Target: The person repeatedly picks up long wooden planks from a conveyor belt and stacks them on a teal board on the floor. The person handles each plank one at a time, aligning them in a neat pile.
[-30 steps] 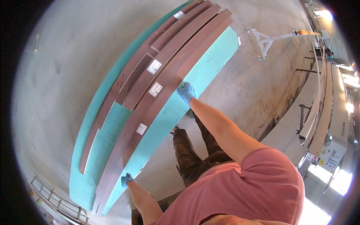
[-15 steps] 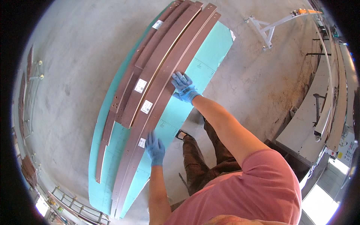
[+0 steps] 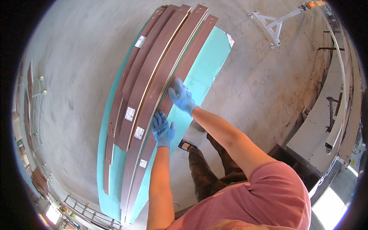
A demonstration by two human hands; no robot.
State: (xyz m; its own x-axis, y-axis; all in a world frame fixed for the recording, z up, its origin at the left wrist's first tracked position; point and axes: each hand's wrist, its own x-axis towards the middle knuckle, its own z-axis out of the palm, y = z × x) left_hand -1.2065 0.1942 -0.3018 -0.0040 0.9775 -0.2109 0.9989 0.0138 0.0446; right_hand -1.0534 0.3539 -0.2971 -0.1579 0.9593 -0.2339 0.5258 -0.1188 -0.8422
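Several long dark brown planks lie side by side on a teal board with ruler-like markings. My right hand, in a blue glove, grips the nearest brown plank with its fingers bent over the far edge. Lower down, my left hand, gloved too, rests across that same plank with fingers stretched and the thumb apart. A narrow teal gap shows between this plank and the neighbouring brown plank. White labels are stuck to several planks, one of them a label beside my left hand.
A white metal stand with an orange part is on the grey concrete floor at the far right. Along the right runs a pale bench with clamps. Racks stand at the left. My legs are close to the board.
My left hand has moved up along the nearest plank, close to my right hand. That plank has come away from its neighbour, opening a gap. My right hand's fingers have bent.
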